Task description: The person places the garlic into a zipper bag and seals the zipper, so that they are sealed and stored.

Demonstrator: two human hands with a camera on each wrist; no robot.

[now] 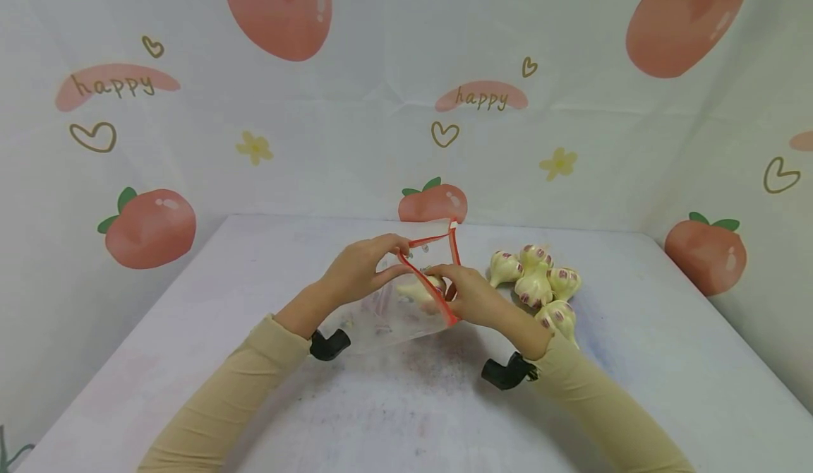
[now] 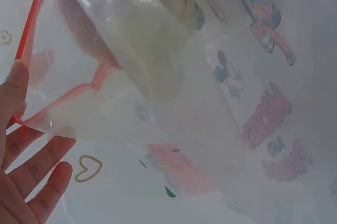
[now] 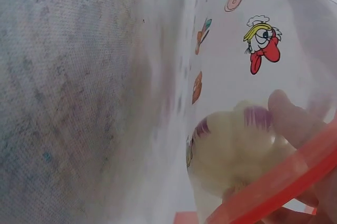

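A clear zip bag [image 1: 389, 323] with a red zip edge and printed cartoon figures is held up above the table, its mouth toward the right. My left hand [image 1: 357, 270] pinches the upper edge of that mouth between thumb and fingers; in the left wrist view the thumb lies on the red strip. Through the mouth reaches my right hand [image 1: 475, 295], its fingers inside the bag. It grips a garlic bulb [image 3: 231, 148], pale with purple patches, which shows through the plastic in the right wrist view. The bulb's stem points left in the head view.
Several more garlic bulbs [image 1: 535, 288] lie in a cluster on the white table [image 1: 635, 360], just right of my right hand. Behind the table hangs a cloth backdrop [image 1: 356, 120] printed with fruit, hearts and flowers. A black wrist mount [image 1: 508, 372] sits under my right forearm.
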